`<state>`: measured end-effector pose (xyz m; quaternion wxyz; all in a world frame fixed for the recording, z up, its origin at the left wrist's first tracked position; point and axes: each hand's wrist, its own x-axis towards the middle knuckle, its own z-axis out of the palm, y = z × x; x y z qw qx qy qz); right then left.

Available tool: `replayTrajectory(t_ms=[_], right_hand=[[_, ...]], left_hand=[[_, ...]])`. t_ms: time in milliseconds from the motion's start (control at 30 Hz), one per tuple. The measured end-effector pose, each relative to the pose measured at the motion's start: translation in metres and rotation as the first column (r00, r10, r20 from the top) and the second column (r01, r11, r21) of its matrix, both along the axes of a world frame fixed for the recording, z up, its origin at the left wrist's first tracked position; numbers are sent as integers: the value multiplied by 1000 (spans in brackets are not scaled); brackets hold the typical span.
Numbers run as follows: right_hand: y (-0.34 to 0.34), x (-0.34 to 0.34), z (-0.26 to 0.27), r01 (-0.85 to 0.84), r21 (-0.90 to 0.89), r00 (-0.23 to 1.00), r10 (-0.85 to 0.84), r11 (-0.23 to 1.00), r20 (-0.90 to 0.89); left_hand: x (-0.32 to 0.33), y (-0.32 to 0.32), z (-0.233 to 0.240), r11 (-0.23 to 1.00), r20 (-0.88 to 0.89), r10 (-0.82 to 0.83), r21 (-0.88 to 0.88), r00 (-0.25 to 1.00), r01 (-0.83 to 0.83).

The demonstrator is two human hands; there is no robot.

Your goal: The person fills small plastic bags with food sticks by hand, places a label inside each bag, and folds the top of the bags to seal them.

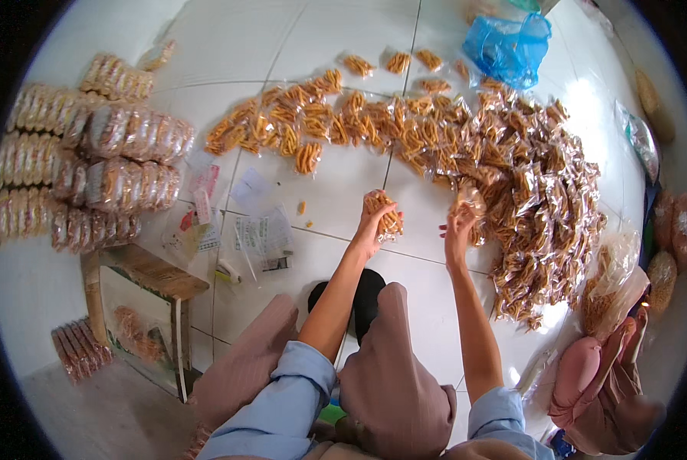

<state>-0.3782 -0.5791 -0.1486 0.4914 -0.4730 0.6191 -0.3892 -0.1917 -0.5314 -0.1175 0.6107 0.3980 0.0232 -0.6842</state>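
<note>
My left hand (370,230) is closed around small clear plastic packets of orange-brown stick snacks (388,219), above the tiled floor in front of my knees. To its right, my right hand (461,225) has its fingers on another clear snack packet (471,201) at the left edge of a large heap of packets (527,195). How firmly the right fingers grip that packet is hard to tell. A curved band of similar packets (378,121) runs leftward from the heap across the floor.
Bundled snack packs (130,132) are stacked at the left, above a wooden stool (153,270). Printed plastic bags (266,236) and a cutter (228,271) lie beside it. A blue plastic bag (510,49) is at the top. Another person (602,385) sits at the lower right near a large snack bag (607,287).
</note>
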Motion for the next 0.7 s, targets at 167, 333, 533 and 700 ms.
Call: replayTrajectory(t_ms=[167,333,533,700], right_hand=[[14,45,118,-240,-44,923,242,970,299],[-9,62,179,-463,-69,736,427,884,526],[-17,62,170,-592,-171,631,585,788,509],[-8,59,146,-600,-52,761,590,798,270]], left_hand=[[10,-3,88,977,152,70,-212,986,-37],[25,-12,144,958,274,126,-282,954,-46],[43,5,148,968,224,-206,-94,952,232],[52,15,101,888,115,-320,-310,940,340]])
